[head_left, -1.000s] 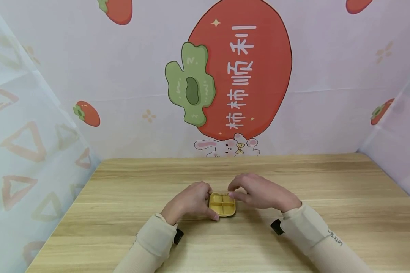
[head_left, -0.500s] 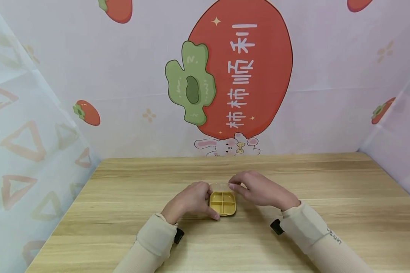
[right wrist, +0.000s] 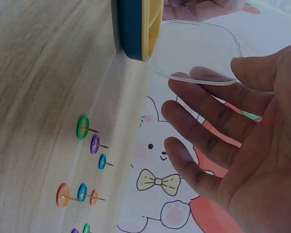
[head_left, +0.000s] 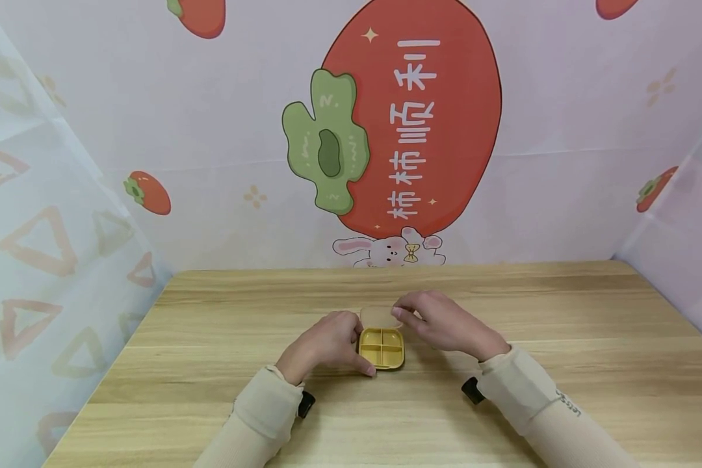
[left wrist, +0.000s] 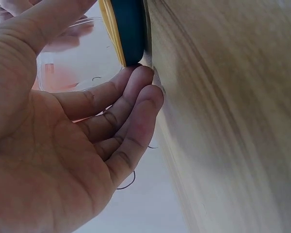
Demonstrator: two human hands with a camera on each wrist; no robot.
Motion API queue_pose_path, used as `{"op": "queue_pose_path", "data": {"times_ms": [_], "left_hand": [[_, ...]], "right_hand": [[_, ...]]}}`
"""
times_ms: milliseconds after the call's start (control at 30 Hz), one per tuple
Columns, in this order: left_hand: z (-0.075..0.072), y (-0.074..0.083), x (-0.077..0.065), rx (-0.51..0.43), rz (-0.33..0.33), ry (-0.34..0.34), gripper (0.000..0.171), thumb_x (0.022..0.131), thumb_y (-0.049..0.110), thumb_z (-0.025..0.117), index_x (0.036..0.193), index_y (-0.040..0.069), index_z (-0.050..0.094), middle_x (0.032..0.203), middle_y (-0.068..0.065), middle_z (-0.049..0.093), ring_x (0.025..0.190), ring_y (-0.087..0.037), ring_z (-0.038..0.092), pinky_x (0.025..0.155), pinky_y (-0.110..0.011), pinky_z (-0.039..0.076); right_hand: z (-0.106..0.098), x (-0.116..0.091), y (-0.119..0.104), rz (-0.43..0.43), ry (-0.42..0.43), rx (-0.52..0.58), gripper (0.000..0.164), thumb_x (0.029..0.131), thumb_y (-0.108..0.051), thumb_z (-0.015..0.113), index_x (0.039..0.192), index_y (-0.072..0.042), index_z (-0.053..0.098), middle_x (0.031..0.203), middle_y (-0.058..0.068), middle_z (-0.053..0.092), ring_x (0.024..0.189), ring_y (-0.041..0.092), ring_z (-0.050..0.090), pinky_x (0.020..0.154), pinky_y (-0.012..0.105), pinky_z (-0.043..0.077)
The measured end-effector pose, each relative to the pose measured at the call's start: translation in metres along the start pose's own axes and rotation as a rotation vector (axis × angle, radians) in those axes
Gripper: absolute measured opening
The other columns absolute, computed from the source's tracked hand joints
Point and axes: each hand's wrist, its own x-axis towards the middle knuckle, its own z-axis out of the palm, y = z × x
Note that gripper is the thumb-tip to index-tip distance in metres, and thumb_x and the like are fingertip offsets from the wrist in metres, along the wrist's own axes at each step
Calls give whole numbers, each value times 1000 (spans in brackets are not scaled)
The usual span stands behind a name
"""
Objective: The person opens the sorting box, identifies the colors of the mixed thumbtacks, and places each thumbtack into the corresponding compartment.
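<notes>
A small pill box sits on the table, its yellow tray split into four compartments. In the left wrist view its outer wall is dark teal. My left hand holds the box from the left, thumb at the near edge and curled fingers at the far side. The clear lid stands raised along the far edge of the box. My right hand pinches the lid's right corner between thumb and index finger; the other fingers are spread beneath it in the right wrist view.
Several thumbtacks in green, purple, blue and orange lie points up on the table, seen in the right wrist view. The wooden table ends at a printed backdrop with fabric walls on both sides.
The clear lid has swung up and back from over the tray, with my right hand moving slightly away from me along with it. My left hand stays on the box.
</notes>
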Motion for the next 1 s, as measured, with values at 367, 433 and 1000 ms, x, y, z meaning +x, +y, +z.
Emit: {"op": "queue_pose_path", "data": {"times_ms": [367,433,1000], "left_hand": [[0,1,-1,4,5,8,55,55,42,84,89,8,58,80,-1,57,72,-14,47,62,-28,40],[0,1,-1,7,5,8,55,55,42,84,89,8,58,79,-1,57,72,-14,46,62,-28,40],[-1,4,-3,80,-15,19,55,53,47,83,87,10,58,78,3,55,71,-13,46,62,-28,40]], "right_hand": [[5,4,1,54,37,3,22,94,-32,50,91,-18,67,81,-6,62,73,8,53,68,28,43],[6,4,1,68,40,6,22,94,-32,50,91,-18,67,81,-6,62,73,9,53,68,29,43],[5,4,1,79,35,-2,27,94,-36,49,95,-15,67,81,-6,62,73,9,53,67,29,43]]}}
